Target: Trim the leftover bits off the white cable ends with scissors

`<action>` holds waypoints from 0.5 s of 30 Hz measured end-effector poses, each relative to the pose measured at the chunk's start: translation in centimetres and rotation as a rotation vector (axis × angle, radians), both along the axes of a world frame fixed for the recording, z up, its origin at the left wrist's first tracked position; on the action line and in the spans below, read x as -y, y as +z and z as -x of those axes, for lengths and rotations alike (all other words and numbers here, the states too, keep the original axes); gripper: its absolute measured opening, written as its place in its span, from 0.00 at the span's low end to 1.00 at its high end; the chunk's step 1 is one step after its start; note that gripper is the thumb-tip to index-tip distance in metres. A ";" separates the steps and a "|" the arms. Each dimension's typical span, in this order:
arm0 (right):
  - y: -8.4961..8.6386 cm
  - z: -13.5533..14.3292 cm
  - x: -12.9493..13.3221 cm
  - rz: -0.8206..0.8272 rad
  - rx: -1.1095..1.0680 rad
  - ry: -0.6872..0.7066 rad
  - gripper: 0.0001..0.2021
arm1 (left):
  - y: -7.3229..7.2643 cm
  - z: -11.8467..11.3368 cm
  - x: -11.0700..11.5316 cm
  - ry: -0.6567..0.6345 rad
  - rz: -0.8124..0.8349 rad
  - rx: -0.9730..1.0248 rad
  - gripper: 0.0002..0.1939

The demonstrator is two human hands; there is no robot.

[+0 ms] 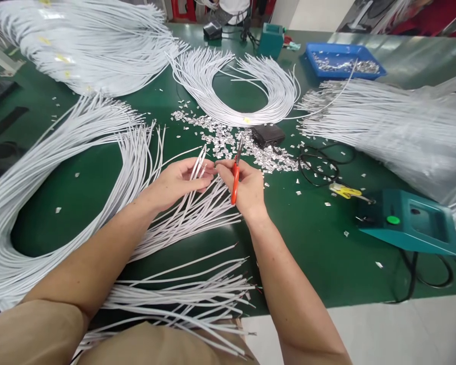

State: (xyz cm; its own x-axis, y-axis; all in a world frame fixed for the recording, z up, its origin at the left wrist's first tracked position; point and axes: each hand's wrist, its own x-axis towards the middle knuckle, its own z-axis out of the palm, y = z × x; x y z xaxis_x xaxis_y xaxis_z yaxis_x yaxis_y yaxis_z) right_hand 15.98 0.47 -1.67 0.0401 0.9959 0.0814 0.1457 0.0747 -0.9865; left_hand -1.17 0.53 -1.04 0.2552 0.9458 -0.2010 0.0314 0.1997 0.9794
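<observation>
My left hand (188, 177) is closed around a few white cables (195, 172), whose ends stick up past the fingers. Just to its right, my right hand (247, 185) holds a small tool with red handles (235, 183) and slim dark jaws pointing away from me; it looks like a pair of snips. The fingertips of both hands nearly meet, and whatever lies between them is too small to make out. Under the hands, loose ends of more white cables (182, 223) spread over the green table (304, 243).
Small silvery pieces (228, 139) lie scattered beyond my hands, beside a black box (268, 135). Coiled cable bundles (7, 213) surround the work area. A teal device (406, 218) with a yellow clip (345, 191) stands right. A blue tray (342, 50) holds more pieces.
</observation>
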 end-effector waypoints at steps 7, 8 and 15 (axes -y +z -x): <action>-0.1 -0.1 0.1 -0.090 0.063 -0.101 0.06 | -0.2 0.8 -0.4 -0.046 0.020 -0.045 0.18; 0.0 0.0 0.1 -0.067 0.042 -0.064 0.06 | -0.2 0.8 -0.5 -0.036 0.000 -0.058 0.17; -0.2 0.7 0.0 0.123 -0.223 0.134 0.08 | 0.1 0.2 -0.3 0.031 -0.037 -0.013 0.17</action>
